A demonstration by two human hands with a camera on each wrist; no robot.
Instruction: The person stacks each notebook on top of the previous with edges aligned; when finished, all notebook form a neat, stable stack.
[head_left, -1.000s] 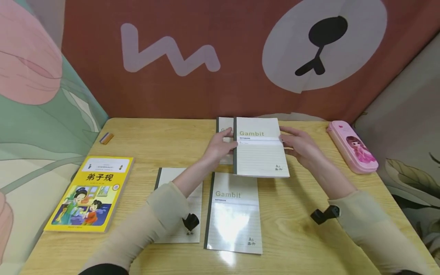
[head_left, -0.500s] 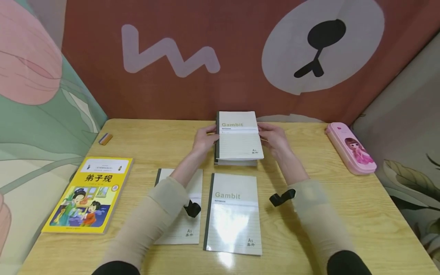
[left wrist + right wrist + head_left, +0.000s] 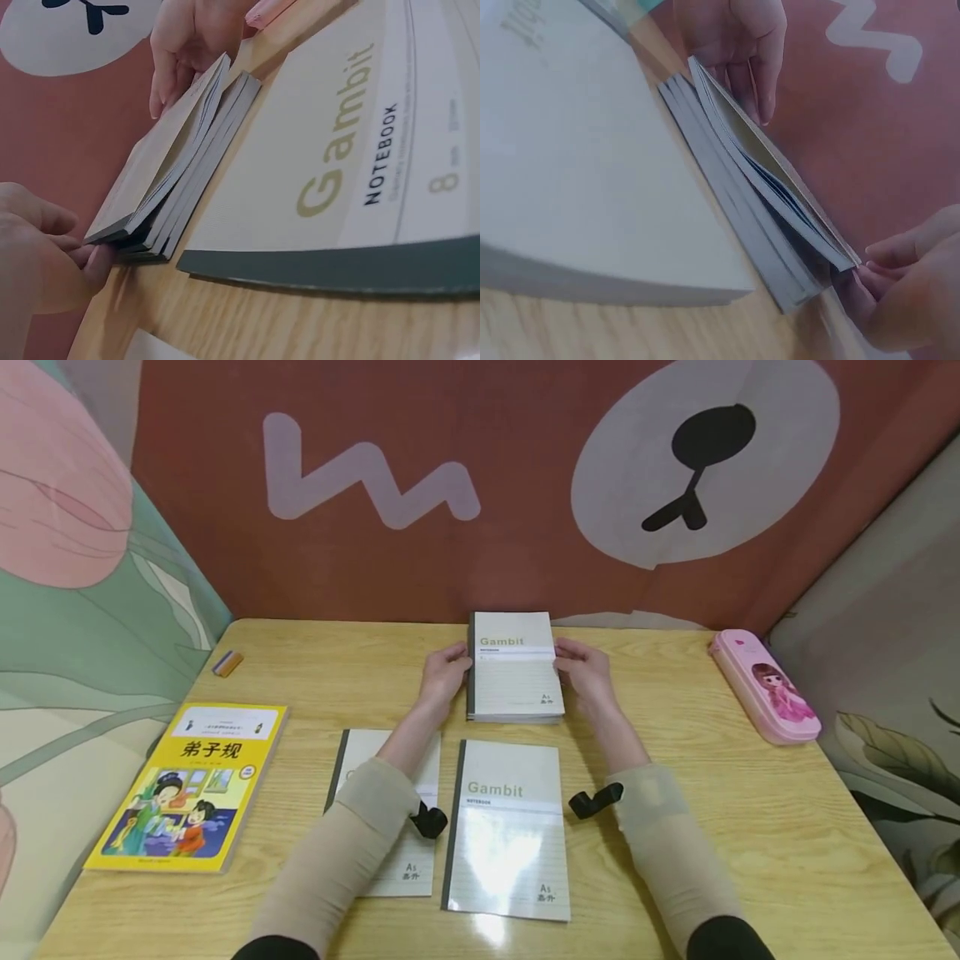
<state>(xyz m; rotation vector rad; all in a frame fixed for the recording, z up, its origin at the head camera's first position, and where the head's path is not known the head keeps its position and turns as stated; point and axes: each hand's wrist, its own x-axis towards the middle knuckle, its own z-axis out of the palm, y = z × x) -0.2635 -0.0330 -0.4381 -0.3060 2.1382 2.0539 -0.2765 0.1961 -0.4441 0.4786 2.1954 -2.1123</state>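
A white Gambit notebook (image 3: 515, 685) with a dark spine lies over a small stack of like notebooks (image 3: 727, 191) at the back of the table. Its spine edge is pinched by my left hand (image 3: 444, 675), thumb toward me. From the opposite side, my right hand (image 3: 587, 672) pinches the outer edge, seen closely in the right wrist view. Both wrist views show the top notebook (image 3: 161, 154) tilted a little, with a gap above the stack and its cover bowed from the pages. Nearer me lies another Gambit notebook (image 3: 504, 852), flat on the table.
Left of that notebook, one more notebook (image 3: 405, 860) lies partly under my left forearm. A yellow picture book (image 3: 187, 789) is at the left, with a small striped eraser-like block (image 3: 228, 663) behind it. A pink pencil case (image 3: 765, 687) lies at the right edge.
Both hands have carried the top notebook leftward and lowered it onto the stack behind. Its edges now line up more closely with those beneath. The front notebooks stay in place.
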